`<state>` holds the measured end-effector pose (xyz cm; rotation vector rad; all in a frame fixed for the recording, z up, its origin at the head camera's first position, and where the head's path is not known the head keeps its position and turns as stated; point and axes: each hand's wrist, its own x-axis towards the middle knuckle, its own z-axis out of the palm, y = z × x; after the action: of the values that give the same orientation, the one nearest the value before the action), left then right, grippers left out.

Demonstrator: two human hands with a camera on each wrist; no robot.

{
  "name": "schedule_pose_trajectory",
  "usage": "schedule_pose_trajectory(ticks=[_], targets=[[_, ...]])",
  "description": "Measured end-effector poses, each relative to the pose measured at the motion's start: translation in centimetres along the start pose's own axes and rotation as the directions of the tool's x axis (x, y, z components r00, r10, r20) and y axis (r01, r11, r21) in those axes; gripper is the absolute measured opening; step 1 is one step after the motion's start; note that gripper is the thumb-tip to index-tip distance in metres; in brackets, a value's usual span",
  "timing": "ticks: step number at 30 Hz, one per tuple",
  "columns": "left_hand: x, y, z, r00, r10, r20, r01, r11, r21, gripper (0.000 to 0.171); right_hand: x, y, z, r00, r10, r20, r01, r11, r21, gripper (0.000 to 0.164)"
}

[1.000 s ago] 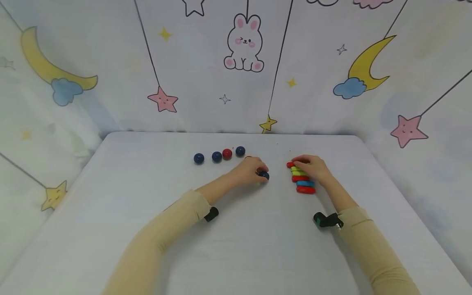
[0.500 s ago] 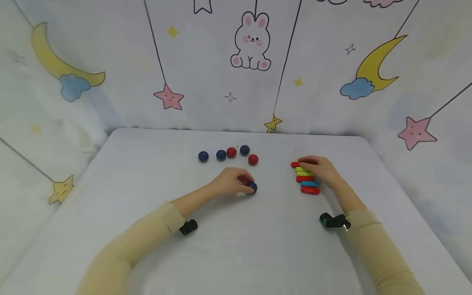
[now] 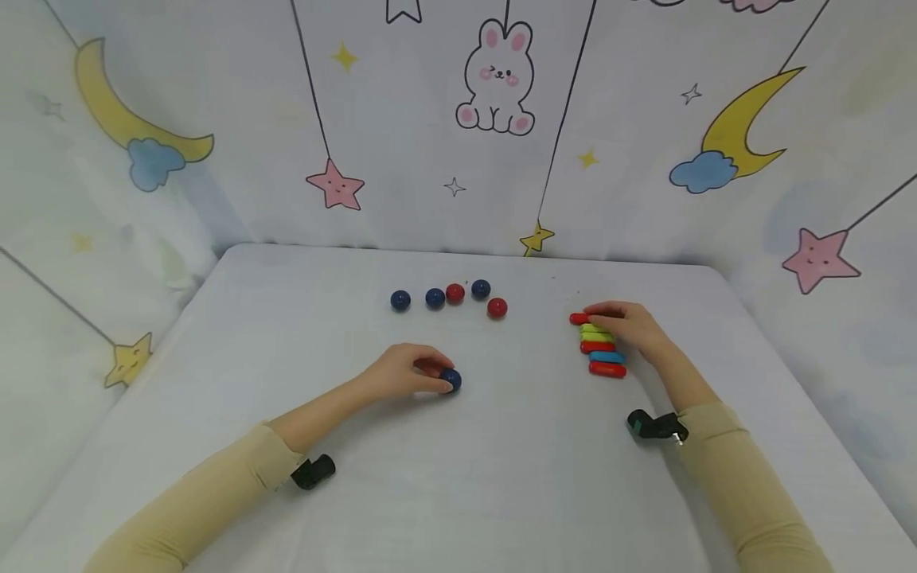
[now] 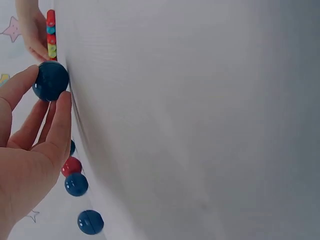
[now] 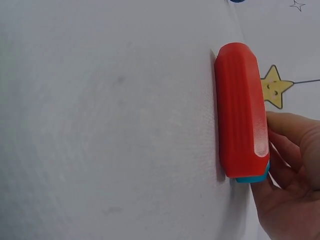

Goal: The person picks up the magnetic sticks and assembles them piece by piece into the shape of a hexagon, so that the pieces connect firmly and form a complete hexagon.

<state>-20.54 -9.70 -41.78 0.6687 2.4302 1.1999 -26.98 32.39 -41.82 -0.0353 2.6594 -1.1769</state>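
Note:
My left hand (image 3: 404,370) pinches a dark blue ball (image 3: 453,380) between thumb and fingers, close over the white table; the left wrist view shows the same glossy ball (image 4: 51,81) at the fingertips. Over to the right, my right hand (image 3: 630,325) holds the end of a short red stick (image 3: 579,318) at the far end of a row of sticks. Side by side in that row are yellow-green sticks (image 3: 597,337), a blue stick (image 3: 606,357) and, nearest me, another red stick (image 3: 607,370). This near stick (image 5: 242,110) hides the right fingertips in the right wrist view.
Toward the back of the white table (image 3: 501,477) lie more balls: a blue ball (image 3: 400,300), a second blue ball (image 3: 435,298) beside a red ball (image 3: 454,294), another blue ball (image 3: 481,289) and a red ball (image 3: 497,308). A printed cloth (image 3: 401,103) hangs behind.
My left hand has carried the blue ball left and toward me, away from the back balls, uncovering a red ball. The right hand stays at the row of sticks. The head view has shifted slightly.

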Motion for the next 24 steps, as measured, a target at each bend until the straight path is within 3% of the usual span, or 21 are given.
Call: schedule_pose_trajectory(ticks=[8, 15, 20, 24], targets=[[-2.1, -0.8, -0.5, 0.999, -0.037, 0.006, 0.037, 0.996, -0.080, 0.034, 0.5, -0.5, -0.2, 0.999, -0.038, 0.036, 0.040, 0.998, -0.049, 0.046], [-2.8, -1.0, -0.4, 0.998, -0.058, 0.017, 0.059, 0.989, -0.136, 0.036, 1.4, -2.1, 0.4, 0.993, -0.084, 0.079, 0.093, 0.989, -0.117, 0.040], [-2.9, -1.1, -0.3, 0.998, -0.062, 0.020, 0.065, 0.988, -0.137, 0.036, 1.3, -3.7, 1.9, 0.983, -0.171, 0.067, 0.181, 0.958, -0.222, 0.031], [-2.9, -1.2, -0.1, 0.997, -0.072, 0.023, 0.074, 0.987, -0.141, 0.036, 0.4, -5.2, 3.6, 0.961, -0.263, 0.079, 0.275, 0.930, -0.245, 0.025]])
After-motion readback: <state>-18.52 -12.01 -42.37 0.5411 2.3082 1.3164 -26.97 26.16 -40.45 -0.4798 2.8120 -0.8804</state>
